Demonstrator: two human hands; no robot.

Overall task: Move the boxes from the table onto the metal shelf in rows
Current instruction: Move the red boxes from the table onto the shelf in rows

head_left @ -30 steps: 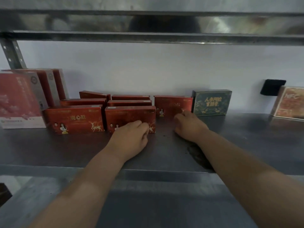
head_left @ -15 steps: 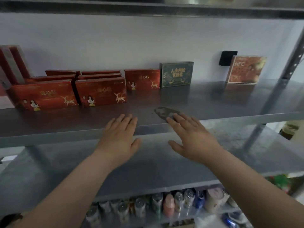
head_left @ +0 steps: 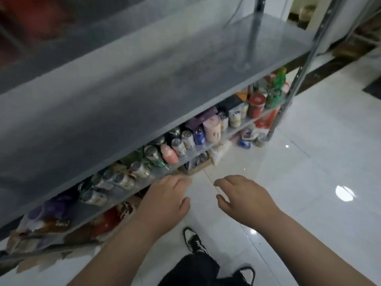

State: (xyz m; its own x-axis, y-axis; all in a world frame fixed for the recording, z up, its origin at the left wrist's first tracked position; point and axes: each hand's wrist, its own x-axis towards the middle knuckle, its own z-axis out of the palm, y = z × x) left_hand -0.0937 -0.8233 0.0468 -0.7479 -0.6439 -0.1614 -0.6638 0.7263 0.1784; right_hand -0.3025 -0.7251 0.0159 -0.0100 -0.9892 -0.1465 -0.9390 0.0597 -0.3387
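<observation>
The view has tipped downward since half a second ago. Both hands have left the metal shelf (head_left: 144, 83) and hang over the white floor (head_left: 309, 162), the left hand (head_left: 165, 201) at 7 o'clock and the right hand (head_left: 245, 201) at 5 o'clock. Their fingers (head_left: 226, 181) are loosely curled and hold nothing. The red boxes (head_left: 35, 19) are only a blur at 11 o'clock, on the upper tier. Cans (head_left: 152, 153) line a lower tier.

Glossy white tile floor (head_left: 309, 162), lower right of frame, with bright light reflection (head_left: 345, 193) near right edge. Dark floor border (head_left: 325, 69) and dark mat (head_left: 373, 90), upper right. Grey metal shelf (head_left: 144, 89) across upper left, blurred.
</observation>
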